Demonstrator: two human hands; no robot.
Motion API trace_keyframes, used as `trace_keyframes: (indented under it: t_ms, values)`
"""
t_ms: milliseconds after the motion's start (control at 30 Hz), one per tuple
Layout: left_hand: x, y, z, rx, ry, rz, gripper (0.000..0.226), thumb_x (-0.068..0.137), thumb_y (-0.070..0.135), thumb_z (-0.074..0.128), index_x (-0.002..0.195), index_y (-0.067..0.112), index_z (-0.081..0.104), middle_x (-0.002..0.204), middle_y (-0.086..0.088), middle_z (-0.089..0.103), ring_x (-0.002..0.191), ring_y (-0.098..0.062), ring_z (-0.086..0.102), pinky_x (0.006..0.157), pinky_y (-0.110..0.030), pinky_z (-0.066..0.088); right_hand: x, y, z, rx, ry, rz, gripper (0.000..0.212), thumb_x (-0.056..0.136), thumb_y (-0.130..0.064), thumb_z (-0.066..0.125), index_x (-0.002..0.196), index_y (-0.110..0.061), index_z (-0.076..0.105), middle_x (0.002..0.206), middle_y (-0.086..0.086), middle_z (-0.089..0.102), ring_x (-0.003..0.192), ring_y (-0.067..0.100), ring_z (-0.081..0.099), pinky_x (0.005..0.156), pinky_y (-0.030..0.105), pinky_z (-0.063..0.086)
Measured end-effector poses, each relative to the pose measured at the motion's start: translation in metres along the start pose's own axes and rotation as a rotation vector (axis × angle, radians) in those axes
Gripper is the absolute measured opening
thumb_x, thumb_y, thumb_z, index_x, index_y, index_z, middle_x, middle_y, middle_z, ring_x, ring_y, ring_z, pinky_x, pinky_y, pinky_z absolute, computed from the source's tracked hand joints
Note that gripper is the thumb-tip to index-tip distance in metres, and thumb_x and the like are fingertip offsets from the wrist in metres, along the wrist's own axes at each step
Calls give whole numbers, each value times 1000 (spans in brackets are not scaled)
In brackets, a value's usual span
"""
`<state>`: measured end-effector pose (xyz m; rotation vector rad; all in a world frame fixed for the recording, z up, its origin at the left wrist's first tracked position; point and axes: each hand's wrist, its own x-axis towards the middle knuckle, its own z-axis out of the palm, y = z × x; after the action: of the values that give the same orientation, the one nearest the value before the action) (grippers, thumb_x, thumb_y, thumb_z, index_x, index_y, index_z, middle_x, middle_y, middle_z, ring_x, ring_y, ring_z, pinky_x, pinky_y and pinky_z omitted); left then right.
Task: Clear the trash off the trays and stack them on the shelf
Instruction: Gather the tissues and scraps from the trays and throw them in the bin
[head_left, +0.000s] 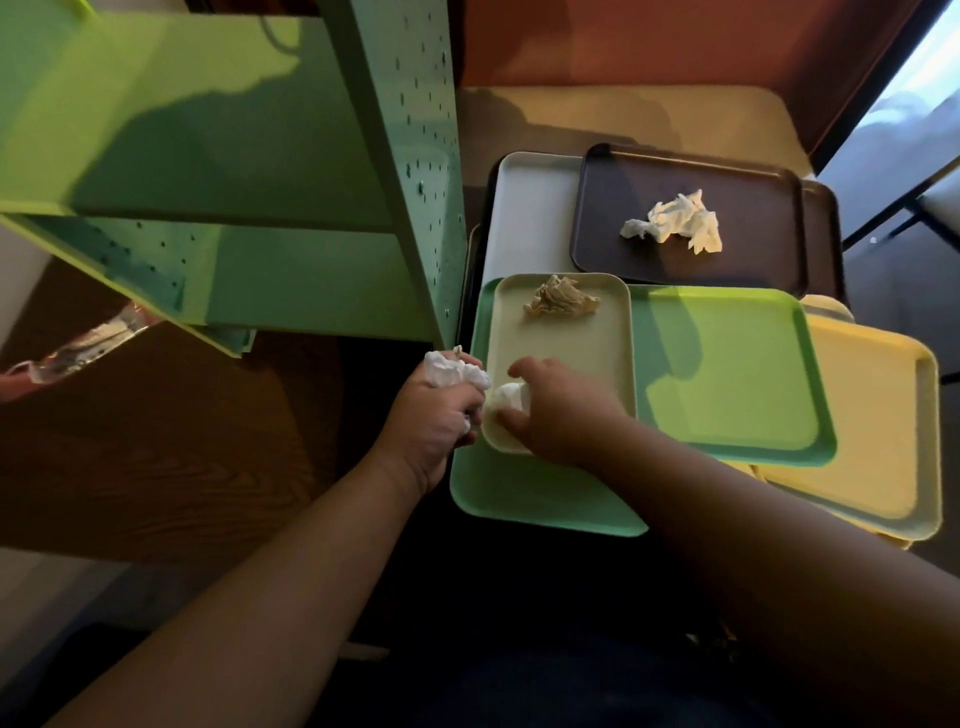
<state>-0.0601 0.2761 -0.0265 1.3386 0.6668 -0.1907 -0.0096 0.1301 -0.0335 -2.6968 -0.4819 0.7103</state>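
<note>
Bare forearms, no sleeves, dark trousers

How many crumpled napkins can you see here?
4: one in the left hand, one under the right hand, a brownish one on the beige tray, one on the dark tray.

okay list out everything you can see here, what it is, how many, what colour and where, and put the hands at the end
Small tray: one, beige, on top of the green tray, nearest the hands.
Green tray: one, under the beige tray.
Yellow tray: one, far right, partly under the green tray.
Dark tray: one, dark brown, at the back; another dark tray edge shows beneath it.
Grey tray: one, pale grey, back left, under the dark tray.
Brown napkin: one, crumpled, on the beige tray.
White napkin: one, crumpled, on the dark tray.
Shelf: one, green, left.
Left hand: holds a white paper wad.
Right hand: grips a white paper wad on the beige tray.
</note>
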Motion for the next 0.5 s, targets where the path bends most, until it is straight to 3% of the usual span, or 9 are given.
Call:
trace_keyframes:
  t_ms: [100,233,333,433,500]
  values:
    - [2,-3,-4,16,55,19,20,83,-14,54,89,5,57,48,-1,50,41,-10,43,42,-20,35,6,5,8,-136,-50,-16,33,95,-39,61,124,-23,58,116,2,65,90,22,64,69,34,55]
    - [6,0,-4,-33,29,-6,16,87,-7,56,79,7,55,47,1,47,40,-9,40,42,-21,36,2,5,-10,132,133,-38,19,97,-35,55,110,-21,61,95,-3,58,78,20,55,60,29,43]
    - [4,4,5,-150,-48,-98,7,93,18,64,92,11,61,58,0,52,44,-8,43,42,-19,38,-10,5,-30,325,237,-128,13,94,-33,62,103,-24,61,88,-6,59,77,22,57,66,36,50]
    - [6,10,19,-163,-148,-171,33,92,49,60,100,17,67,73,-3,62,56,-13,54,49,-23,44,-21,6,-42,440,276,-221,11,92,-28,66,100,-25,59,88,-9,57,76,21,58,66,38,50]
    - [8,15,30,-200,-252,-208,44,93,58,50,104,21,71,90,-4,73,74,-17,68,61,-32,54,-20,5,-42,422,289,-283,14,92,-26,65,103,-23,56,98,-4,54,79,22,56,67,39,50]
